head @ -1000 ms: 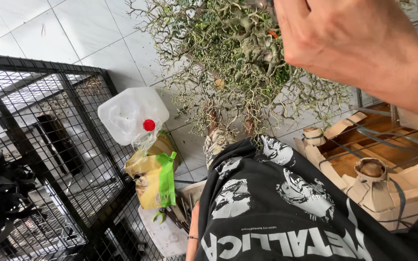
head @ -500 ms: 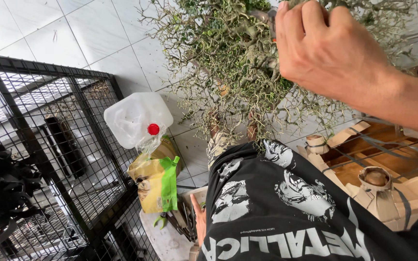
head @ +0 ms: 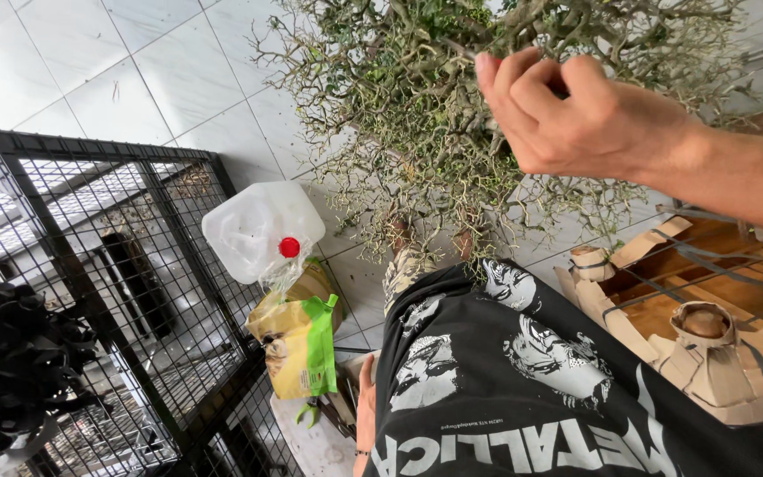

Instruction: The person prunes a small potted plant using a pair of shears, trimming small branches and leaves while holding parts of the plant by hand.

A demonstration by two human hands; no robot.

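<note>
A bushy plant (head: 434,132) with thin grey twigs and small green leaves stands in front of me on the tiled floor. My right hand (head: 576,115) reaches in from the right at the top of the crown, fingers curled together and pinched on a thin twig (head: 463,51). My left hand (head: 366,411) hangs low beside my black printed shirt (head: 523,389). Only its edge shows, so its fingers are hidden.
A black wire cage (head: 108,291) fills the left side. A white plastic jug with a red cap (head: 258,230) and a yellow-green bag (head: 298,349) lie beside it. Folded cardboard pieces (head: 708,353) sit on a wooden surface at right. A dark leafy clump (head: 2,353) is at far left.
My right hand has come down from the upper right into the plant's crown, and its fingers have closed on a twig. The view has shifted slightly.
</note>
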